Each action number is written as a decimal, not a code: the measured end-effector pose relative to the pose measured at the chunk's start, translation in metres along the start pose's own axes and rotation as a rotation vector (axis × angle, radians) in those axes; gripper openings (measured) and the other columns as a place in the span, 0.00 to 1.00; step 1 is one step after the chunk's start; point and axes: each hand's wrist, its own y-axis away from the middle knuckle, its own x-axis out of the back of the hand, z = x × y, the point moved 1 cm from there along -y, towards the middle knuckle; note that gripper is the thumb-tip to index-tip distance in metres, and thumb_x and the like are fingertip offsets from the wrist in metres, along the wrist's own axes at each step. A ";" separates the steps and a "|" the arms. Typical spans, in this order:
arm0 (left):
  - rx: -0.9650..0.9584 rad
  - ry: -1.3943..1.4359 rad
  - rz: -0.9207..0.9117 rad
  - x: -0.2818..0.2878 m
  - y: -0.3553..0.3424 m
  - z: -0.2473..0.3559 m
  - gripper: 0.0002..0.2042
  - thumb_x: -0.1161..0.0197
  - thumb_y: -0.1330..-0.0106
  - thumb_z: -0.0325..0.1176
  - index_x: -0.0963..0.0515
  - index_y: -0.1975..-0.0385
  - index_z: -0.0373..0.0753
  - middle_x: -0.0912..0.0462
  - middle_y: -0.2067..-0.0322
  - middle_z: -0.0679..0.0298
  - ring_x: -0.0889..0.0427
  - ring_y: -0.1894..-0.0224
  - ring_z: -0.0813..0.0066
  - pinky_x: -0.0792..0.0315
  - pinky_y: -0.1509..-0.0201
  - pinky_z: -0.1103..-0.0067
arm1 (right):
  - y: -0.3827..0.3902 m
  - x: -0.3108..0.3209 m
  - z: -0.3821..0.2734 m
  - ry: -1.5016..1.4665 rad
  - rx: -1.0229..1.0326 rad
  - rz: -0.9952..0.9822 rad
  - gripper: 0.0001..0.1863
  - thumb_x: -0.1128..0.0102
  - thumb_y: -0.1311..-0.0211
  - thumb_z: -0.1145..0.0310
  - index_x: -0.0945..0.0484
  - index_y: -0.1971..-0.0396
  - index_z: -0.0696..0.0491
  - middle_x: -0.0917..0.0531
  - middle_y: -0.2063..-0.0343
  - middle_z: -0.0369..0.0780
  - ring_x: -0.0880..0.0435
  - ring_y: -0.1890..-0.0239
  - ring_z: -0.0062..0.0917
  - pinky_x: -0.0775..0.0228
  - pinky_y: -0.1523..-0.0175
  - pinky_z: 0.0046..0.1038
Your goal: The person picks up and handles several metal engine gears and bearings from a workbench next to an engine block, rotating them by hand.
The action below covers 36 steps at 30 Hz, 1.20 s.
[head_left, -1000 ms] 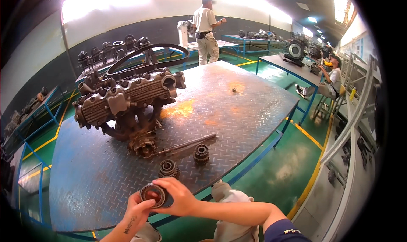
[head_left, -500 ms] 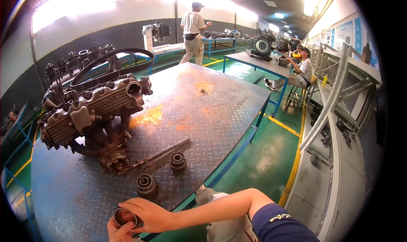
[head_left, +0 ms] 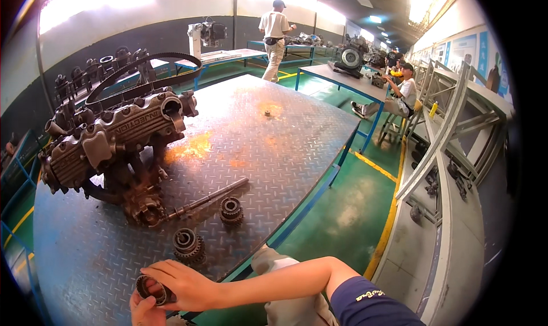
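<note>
Near the table's front edge, a dark metal ring [head_left: 163, 293] with a toothed inner face is held between both my hands. My right hand [head_left: 185, 285] wraps over its top and far side. From below, my left hand [head_left: 146, 313] grips its near side, partly cut off by the picture's lower edge. Just beyond my hands a stacked gear cluster [head_left: 188, 247] stands upright on the table. A smaller gear [head_left: 231, 211] stands farther right. Behind both lies a long metal shaft [head_left: 208, 198], its left end close to a rusty part of the engine assembly.
A large engine assembly [head_left: 114, 138] with a black belt [head_left: 188, 57] above it fills the left of the tread-plate table [head_left: 274, 155]. A small metal piece [head_left: 267, 114] sits farther back. A grey metal rack [head_left: 451, 132] stands right. One person [head_left: 275, 29] stands beyond; another [head_left: 404, 92] sits at a bench.
The view has shifted slightly, so the table things appear a little farther left. Both hands keep their grip on the ring. The standing person has moved to the right.
</note>
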 end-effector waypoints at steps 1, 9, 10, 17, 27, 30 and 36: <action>-0.002 0.005 0.002 0.001 0.001 0.001 0.22 0.37 0.38 0.25 0.27 0.42 0.35 0.21 0.46 0.56 0.22 0.43 0.61 0.27 0.38 0.69 | 0.000 -0.001 -0.002 -0.005 -0.007 0.004 0.46 0.24 0.57 0.68 0.36 0.35 0.60 0.29 0.43 0.49 0.30 0.42 0.46 0.37 0.36 0.40; 0.022 0.049 -0.071 0.003 0.003 0.001 0.24 0.37 0.39 0.30 0.28 0.41 0.34 0.22 0.45 0.56 0.23 0.43 0.60 0.28 0.39 0.68 | 0.003 0.003 -0.003 0.019 -0.033 -0.001 0.45 0.22 0.56 0.65 0.35 0.35 0.59 0.26 0.43 0.48 0.27 0.43 0.43 0.34 0.37 0.40; 0.024 0.057 -0.066 0.002 0.003 0.000 0.24 0.37 0.39 0.30 0.28 0.41 0.34 0.22 0.45 0.56 0.23 0.43 0.60 0.28 0.39 0.68 | 0.003 0.003 -0.003 0.029 -0.033 0.001 0.46 0.22 0.56 0.65 0.34 0.35 0.59 0.26 0.43 0.48 0.27 0.43 0.43 0.33 0.37 0.40; -0.070 0.151 -0.014 0.014 0.000 -0.016 0.23 0.39 0.41 0.25 0.28 0.44 0.30 0.20 0.48 0.54 0.19 0.45 0.61 0.24 0.40 0.66 | 0.003 0.021 -0.008 0.023 -0.002 -0.036 0.46 0.21 0.56 0.65 0.34 0.34 0.58 0.26 0.42 0.47 0.28 0.41 0.43 0.34 0.36 0.40; 0.018 -0.023 -0.035 0.030 -0.003 -0.030 0.17 0.40 0.32 0.22 0.26 0.44 0.32 0.19 0.49 0.57 0.18 0.49 0.64 0.23 0.44 0.69 | 0.015 0.033 -0.023 0.134 -0.195 -0.187 0.46 0.26 0.49 0.67 0.41 0.31 0.57 0.34 0.35 0.48 0.34 0.34 0.45 0.39 0.31 0.40; 0.012 -0.045 0.046 0.023 0.002 -0.023 0.16 0.39 0.33 0.22 0.25 0.46 0.31 0.18 0.51 0.57 0.19 0.48 0.65 0.23 0.41 0.67 | 0.012 0.039 -0.018 0.047 -0.108 -0.242 0.44 0.30 0.45 0.69 0.43 0.30 0.59 0.35 0.35 0.50 0.33 0.36 0.47 0.39 0.31 0.41; -0.062 -0.176 0.036 0.020 0.003 -0.016 0.15 0.39 0.35 0.18 0.23 0.48 0.30 0.17 0.53 0.57 0.19 0.49 0.66 0.26 0.40 0.72 | 0.021 0.047 -0.010 0.069 -0.104 -0.321 0.42 0.32 0.42 0.70 0.42 0.29 0.52 0.37 0.34 0.50 0.30 0.38 0.47 0.35 0.35 0.43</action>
